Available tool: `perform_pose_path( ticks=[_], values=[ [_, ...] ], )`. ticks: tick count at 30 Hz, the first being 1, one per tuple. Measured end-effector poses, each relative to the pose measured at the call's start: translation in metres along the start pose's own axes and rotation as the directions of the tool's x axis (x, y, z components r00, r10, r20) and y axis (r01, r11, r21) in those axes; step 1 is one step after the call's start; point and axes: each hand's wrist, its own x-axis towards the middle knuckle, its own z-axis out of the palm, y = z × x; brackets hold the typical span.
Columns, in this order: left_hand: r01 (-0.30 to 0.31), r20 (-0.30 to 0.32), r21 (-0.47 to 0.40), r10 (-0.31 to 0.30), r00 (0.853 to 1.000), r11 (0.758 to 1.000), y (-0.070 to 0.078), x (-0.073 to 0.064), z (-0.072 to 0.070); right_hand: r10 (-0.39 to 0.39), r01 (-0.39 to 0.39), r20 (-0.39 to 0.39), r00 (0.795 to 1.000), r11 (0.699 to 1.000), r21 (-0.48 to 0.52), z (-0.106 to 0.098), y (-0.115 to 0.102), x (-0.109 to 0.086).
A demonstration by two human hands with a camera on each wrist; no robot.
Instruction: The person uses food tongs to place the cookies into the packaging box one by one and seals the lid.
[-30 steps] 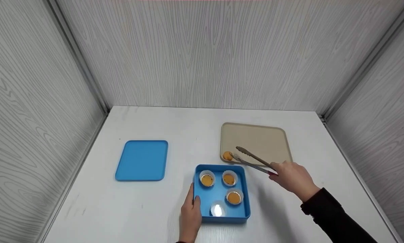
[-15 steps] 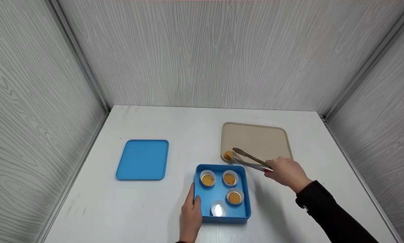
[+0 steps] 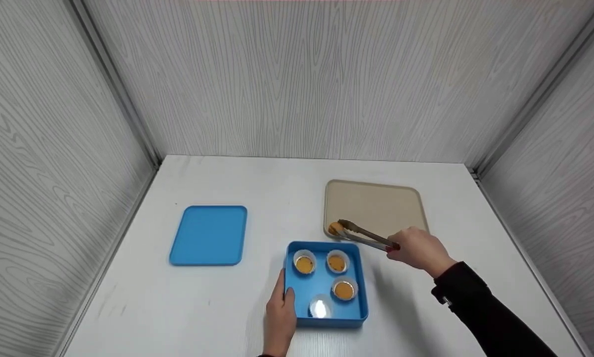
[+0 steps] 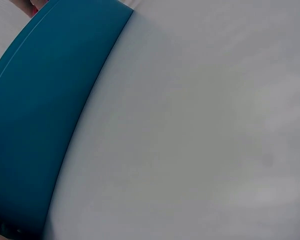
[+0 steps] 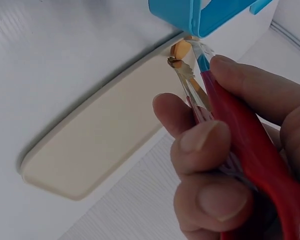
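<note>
In the head view, my left hand (image 3: 281,320) grips the left wall of an open blue box (image 3: 331,323), thumb at the rim. Three white paper cups in it hold round orange-brown pieces of food (image 3: 344,291); a fourth cup (image 3: 321,307) near the front looks bare. Red-handled metal tongs (image 3: 367,241) are in my right hand (image 3: 416,250). Their tips lie at another round orange-brown piece (image 3: 333,228), on the near left corner of a beige tray (image 3: 376,203). The right wrist view shows fingers curled round the tongs' red handle (image 5: 250,135).
A flat blue square panel (image 3: 208,235) with rounded corners lies on the white table (image 3: 267,193) at the left. Grey wood-grain walls (image 3: 297,84) stand at the back and both sides. The box sits just in front of the beige tray.
My right hand has moved left and slightly up with the tongs. The tongs' arms have drawn closer together at the piece on the tray. My left hand and the box stay put.
</note>
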Motion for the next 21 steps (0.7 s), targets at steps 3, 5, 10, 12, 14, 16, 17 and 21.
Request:
perform_pose_path(
  ticks=[3, 5, 10, 12, 14, 16, 17, 21],
  values=[
    [0.001, -0.002, -0.001, -0.001, 1.000, 1.000, 0.000, 0.000, 0.000, -0.003, 0.003, 0.004, 1.000, 0.999, 0.035, 0.000, 0.003, 0.002],
    [0.000, -0.001, -0.003, 0.000, 1.000, 1.000, 0.000, 0.000, 0.000, -0.004, 0.003, 0.006, 1.000, 0.999, 0.048, 0.001, 0.006, 0.002],
    [-0.002, -0.009, 0.004, 0.002, 1.000, 1.000, 0.001, -0.001, 0.000, -0.002, 0.003, -0.012, 1.000, 0.997, 0.072, 0.002, 0.009, -0.001],
    [-0.002, -0.012, 0.007, 0.002, 1.000, 1.000, 0.001, -0.002, 0.000, -0.009, 0.010, -0.024, 1.000, 0.997, 0.078, 0.002, 0.010, -0.002],
    [0.000, -0.009, 0.007, 0.000, 1.000, 1.000, 0.001, -0.001, 0.000, -0.015, 0.017, -0.028, 0.999, 0.997, 0.078, 0.002, 0.011, -0.003],
    [0.000, -0.009, 0.008, 0.000, 1.000, 1.000, 0.001, -0.001, 0.000, -0.016, 0.018, -0.030, 0.999, 0.996, 0.084, 0.002, 0.012, -0.003],
    [0.001, -0.009, 0.008, -0.001, 1.000, 1.000, 0.001, -0.001, 0.000, -0.014, 0.016, -0.028, 1.000, 0.996, 0.089, 0.002, 0.013, -0.003],
    [0.006, -0.006, 0.007, -0.006, 1.000, 1.000, 0.001, -0.001, -0.001, 0.011, -0.010, -0.008, 1.000, 0.992, 0.122, 0.001, 0.016, -0.005]
  ],
)
